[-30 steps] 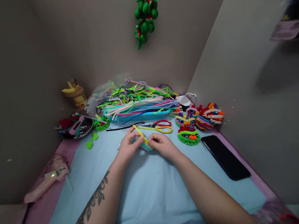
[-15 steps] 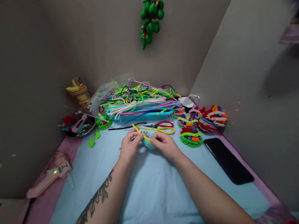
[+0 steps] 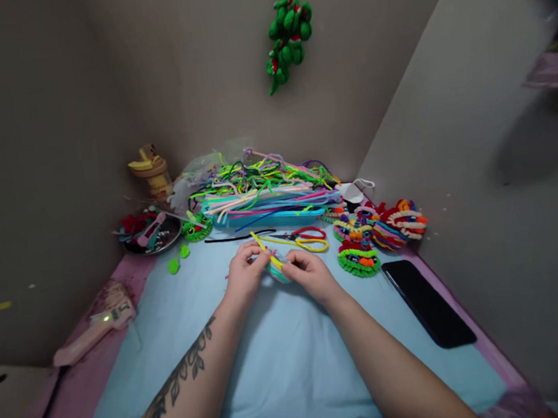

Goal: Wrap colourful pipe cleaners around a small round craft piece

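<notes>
My left hand (image 3: 246, 269) is closed, thumb and fingers pinching a yellow pipe cleaner (image 3: 257, 240) whose free end sticks up past the fingertips. My right hand (image 3: 312, 275) is closed on a small rounded turquoise pipe-cleaner piece (image 3: 278, 274), with the yellow strand lying across its top. The fingertips of both hands are close together at this piece, which they partly hide. Just beyond them lie scissors (image 3: 311, 239) with red and yellow handles and a black pipe cleaner (image 3: 232, 238).
A blue tray (image 3: 280, 220) heaped with pipe cleaners stands at the back. Finished fuzzy pieces (image 3: 359, 260) and a phone (image 3: 428, 303) lie right. At left are a pink glue gun (image 3: 97, 328), a metal bowl (image 3: 163, 244) and green scraps (image 3: 174, 266). Green ornaments (image 3: 288, 32) hang above.
The view has shifted slightly, moving everything a little right and down. The yellow pipe cleaner's right part now lies closer against the turquoise piece. Both hands keep their grip.
</notes>
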Available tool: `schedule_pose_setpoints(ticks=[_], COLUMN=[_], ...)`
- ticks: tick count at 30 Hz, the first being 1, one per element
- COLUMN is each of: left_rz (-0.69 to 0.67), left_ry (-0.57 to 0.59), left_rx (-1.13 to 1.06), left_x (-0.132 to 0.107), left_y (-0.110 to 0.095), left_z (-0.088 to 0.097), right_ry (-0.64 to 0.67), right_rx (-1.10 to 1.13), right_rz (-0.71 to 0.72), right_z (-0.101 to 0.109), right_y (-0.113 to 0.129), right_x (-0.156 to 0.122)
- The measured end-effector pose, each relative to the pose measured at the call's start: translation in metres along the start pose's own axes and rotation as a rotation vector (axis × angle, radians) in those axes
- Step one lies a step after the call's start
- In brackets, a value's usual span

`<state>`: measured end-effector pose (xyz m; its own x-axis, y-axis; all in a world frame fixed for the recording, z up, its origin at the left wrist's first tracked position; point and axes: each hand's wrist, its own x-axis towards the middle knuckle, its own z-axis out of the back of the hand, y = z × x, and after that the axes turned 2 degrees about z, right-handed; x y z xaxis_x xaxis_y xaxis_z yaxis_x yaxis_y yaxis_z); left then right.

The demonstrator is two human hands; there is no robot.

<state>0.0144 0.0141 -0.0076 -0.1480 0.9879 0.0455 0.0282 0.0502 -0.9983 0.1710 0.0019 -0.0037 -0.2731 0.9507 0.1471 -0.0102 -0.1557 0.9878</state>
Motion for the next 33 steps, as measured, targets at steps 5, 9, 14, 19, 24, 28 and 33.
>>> schedule_pose_setpoints(ticks=[5,9,14,19,24,28,33], left_rz=[0.235,0.277,0.173,0.173,0.148,0.154,0.098], left_ry=[0.212,0.337,0.365,0.383,0.403,0.390,0.386], left_rx=[-0.310,-0.371,-0.292,-0.206,-0.104,-0.093,-0.063], left_x=[-0.006,-0.013,-0.009,-0.004,0.000,0.002,-0.001], left_y=[-0.001,-0.004,-0.003,-0.002,-0.001,-0.003,-0.004], left_z=[-0.003,-0.007,-0.005,-0.001,0.002,0.004,0.004], right_ry=[-0.122,-0.151,-0.133,-0.141,-0.184,-0.207,-0.163], right_rx=[0.133,0.320,0.451,0.516,0.546,0.442,0.403], right_rz=[-0.025,-0.026,-0.047,-0.109,-0.116,-0.084,-0.073], right_z=[-0.002,-0.003,-0.003,-0.002,0.001,0.004,0.002], right_y=[-0.011,-0.018,-0.010,0.000,-0.002,-0.007,-0.010], right_x=[0.005,0.008,0.007,0.006,0.008,0.009,0.008])
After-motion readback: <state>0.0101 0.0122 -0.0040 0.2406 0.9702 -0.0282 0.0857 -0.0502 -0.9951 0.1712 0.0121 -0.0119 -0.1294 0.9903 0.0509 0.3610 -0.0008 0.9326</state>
